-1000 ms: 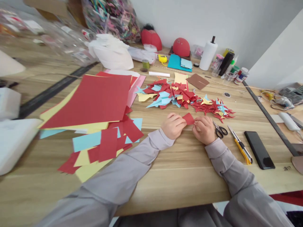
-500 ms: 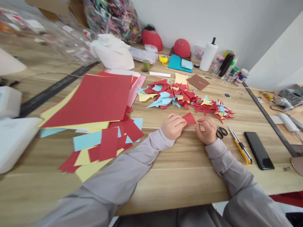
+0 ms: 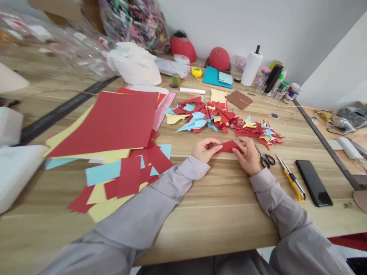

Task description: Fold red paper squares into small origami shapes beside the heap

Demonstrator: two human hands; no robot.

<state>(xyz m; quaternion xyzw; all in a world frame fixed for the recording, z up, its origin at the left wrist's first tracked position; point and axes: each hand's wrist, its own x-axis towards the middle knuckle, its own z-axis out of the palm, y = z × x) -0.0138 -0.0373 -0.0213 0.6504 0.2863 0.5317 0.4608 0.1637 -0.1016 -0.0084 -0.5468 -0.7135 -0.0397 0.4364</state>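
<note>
Between my two hands is a small piece of red paper (image 3: 229, 146), tilted, its top edge forming a low peak. My left hand (image 3: 205, 149) pinches its left end between thumb and fingers. At the other end, my right hand (image 3: 249, 154) grips it with the thumb on the near face. Just beyond my hands lie a heap of folded red, blue and yellow paper pieces (image 3: 197, 116) and a pile of paper stars (image 3: 258, 130). Black scissors (image 3: 267, 159) rest close by my right hand, with a yellow box cutter (image 3: 291, 178) to their right.
A black phone (image 3: 313, 183) lies at the right. On the left are large red sheets (image 3: 109, 122) and cut paper strips (image 3: 130, 176). Along the wall stand a white paper roll (image 3: 252, 68), several small bottles and a yellow tape measure (image 3: 196, 72).
My right hand has closed on the right end of the red paper, where before it was beside it. The paper has turned to lie lengthwise between both hands.
</note>
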